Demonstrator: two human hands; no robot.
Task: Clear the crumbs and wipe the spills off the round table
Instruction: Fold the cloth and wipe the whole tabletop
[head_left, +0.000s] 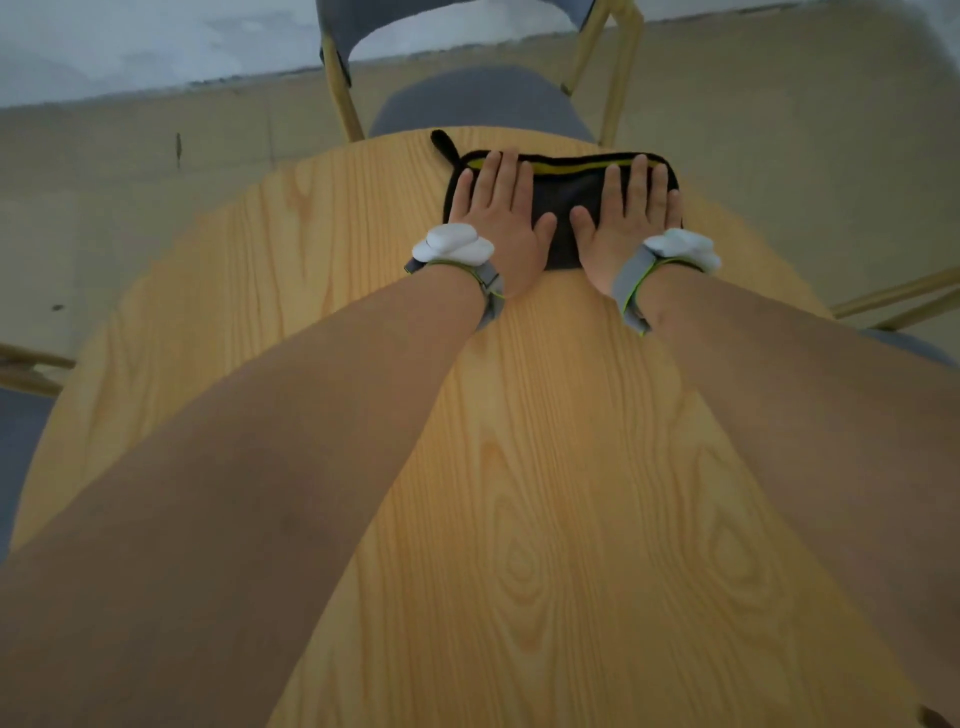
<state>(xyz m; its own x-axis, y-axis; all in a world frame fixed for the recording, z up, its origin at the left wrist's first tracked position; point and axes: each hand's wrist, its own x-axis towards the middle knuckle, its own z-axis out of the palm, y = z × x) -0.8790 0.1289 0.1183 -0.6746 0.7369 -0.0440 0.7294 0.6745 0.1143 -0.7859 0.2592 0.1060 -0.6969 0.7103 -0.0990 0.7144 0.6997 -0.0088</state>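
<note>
Two flat, open palms, left hand and right hand, pressing dark cloth beneath, round table far edge

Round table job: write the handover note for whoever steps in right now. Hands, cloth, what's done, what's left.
Left hand: flat, fingers spread, palm down on the left half of the cloth.
Right hand: same, flat on the right half.
Cloth: dark grey with a yellow strip, folded, lying at the far edge of the round table, in front of the grey chair.
Done: cannot say how far the wipe has gone; no crumbs or spills show on the wood in view.
Left: draw the cloth back over the rest of the top, and check the parts hidden under the arms.
</note>
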